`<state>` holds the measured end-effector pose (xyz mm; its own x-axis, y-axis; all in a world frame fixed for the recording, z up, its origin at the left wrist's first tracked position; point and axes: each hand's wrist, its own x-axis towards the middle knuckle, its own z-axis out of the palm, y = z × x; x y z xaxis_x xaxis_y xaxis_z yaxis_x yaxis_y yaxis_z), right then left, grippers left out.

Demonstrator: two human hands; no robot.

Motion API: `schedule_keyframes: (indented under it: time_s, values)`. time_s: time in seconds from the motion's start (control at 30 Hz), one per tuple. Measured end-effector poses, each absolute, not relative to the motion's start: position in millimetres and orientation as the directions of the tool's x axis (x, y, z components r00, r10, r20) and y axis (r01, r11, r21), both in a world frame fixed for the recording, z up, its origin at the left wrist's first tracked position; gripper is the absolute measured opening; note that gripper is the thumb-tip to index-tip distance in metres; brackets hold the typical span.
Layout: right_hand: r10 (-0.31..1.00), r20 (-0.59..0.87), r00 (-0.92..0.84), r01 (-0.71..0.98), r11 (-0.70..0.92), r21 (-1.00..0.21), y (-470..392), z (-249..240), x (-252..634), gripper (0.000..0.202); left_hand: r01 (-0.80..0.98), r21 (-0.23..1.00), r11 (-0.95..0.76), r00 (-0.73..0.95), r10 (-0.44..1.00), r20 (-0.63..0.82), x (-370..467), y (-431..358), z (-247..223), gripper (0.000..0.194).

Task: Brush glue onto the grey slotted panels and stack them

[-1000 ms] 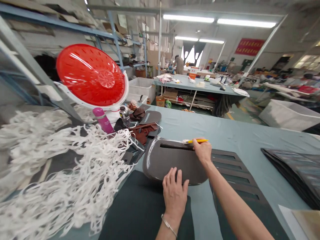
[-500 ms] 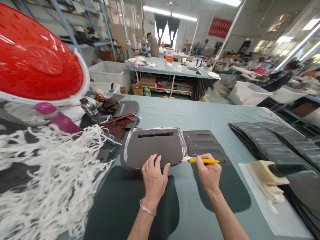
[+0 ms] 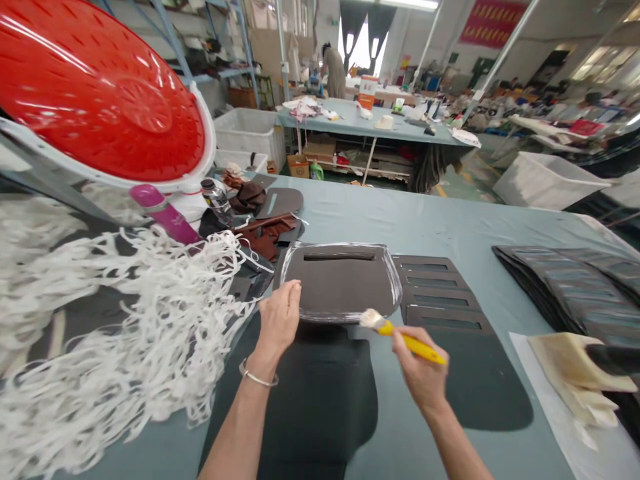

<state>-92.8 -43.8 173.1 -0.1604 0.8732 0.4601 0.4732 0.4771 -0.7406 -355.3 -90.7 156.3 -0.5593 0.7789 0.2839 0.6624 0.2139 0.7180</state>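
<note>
Right of the white strips [image 3: 165,327], the left hand [image 3: 279,319] rests at the near left corner of the dark panel [image 3: 345,283]; pinching or just pressing, I cannot tell. Steady it firmly. The right hand [image 3: 423,373], closed around the yellow brush [image 3: 384,327], should stroke thinly along the near edge.

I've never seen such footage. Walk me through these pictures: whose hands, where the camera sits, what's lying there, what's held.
There is no machine: these are a person's two hands, and every picture comes from one camera on their head, looking forward and down. The right hand holds a yellow brush with whitish bristles. The left hand is at the left edge of a dark panel with a slot and white streaks along its edges. On the blue-green table lie slotted dark pieces to the right and a tangle of white strips to the left.
</note>
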Motion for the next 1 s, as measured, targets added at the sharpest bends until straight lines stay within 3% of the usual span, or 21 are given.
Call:
schedule_keyframes:
  time_s: [0.07, 0.13, 0.23, 0.33, 0.43, 0.53, 0.63, 0.7, 0.8, 0.87, 1.0]
  values:
    - [0.854, 0.516, 0.071, 0.575, 0.388, -0.721, -27.8, 183.8, -68.2, 0.015, 0.717, 0.652, 0.246, -0.549, 0.775, 0.312, -345.6, -89.5, 156.3, 0.041]
    - [0.828, 0.541, 0.147, 0.558, 0.382, -0.737, -17.8, 194.4, -84.0, 0.017, 0.786, 0.536, 0.308, -0.535, 0.773, 0.341, -332.7, -87.4, 157.7, 0.040]
    - [0.858, 0.511, -0.046, 0.378, 0.489, -0.786, -13.4, 202.8, -169.2, 0.017, 0.848, 0.351, 0.396, -0.518, 0.760, 0.393, -314.2, -84.2, 157.8, 0.038]
    - [0.811, 0.510, -0.286, 0.211, 0.573, -0.792, -7.8, 200.7, -251.6, 0.017, 0.864, 0.269, 0.426, -0.503, 0.762, 0.408, -306.8, -82.2, 154.3, 0.035]
    - [0.803, 0.515, -0.300, 0.257, 0.588, -0.767, 14.8, 192.7, -255.5, 0.020, 0.859, 0.274, 0.433, -0.512, 0.750, 0.420, -309.3, -80.8, 149.0, 0.033]
    - [0.834, 0.550, -0.025, 0.461, 0.498, -0.734, 46.9, 192.8, -199.1, 0.023, 0.851, 0.298, 0.433, -0.525, 0.728, 0.441, -312.1, -78.3, 144.4, 0.035]
    - [0.771, 0.605, 0.199, 0.555, 0.421, -0.718, 61.4, 201.7, -171.8, 0.025, 0.852, 0.301, 0.428, -0.522, 0.729, 0.442, -311.0, -75.7, 142.4, 0.035]
    - [0.784, 0.611, 0.111, 0.495, 0.489, -0.718, 55.1, 204.1, -195.1, 0.024, 0.855, 0.297, 0.424, -0.517, 0.733, 0.442, -309.2, -75.0, 142.4, 0.035]
    - [0.783, 0.583, -0.217, 0.333, 0.621, -0.710, 40.0, 198.6, -258.5, 0.020, 0.857, 0.280, 0.433, -0.516, 0.730, 0.448, -307.6, -76.0, 142.5, 0.035]
    - [0.767, 0.558, -0.316, 0.329, 0.641, -0.694, 40.4, 193.7, -282.7, 0.018, 0.857, 0.269, 0.440, -0.515, 0.724, 0.458, -307.8, -77.0, 142.0, 0.034]
    - [0.826, 0.538, -0.164, 0.549, 0.530, -0.646, 67.3, 194.9, -241.6, 0.020, 0.860, 0.263, 0.437, -0.509, 0.715, 0.479, -308.5, -77.2, 141.9, 0.035]
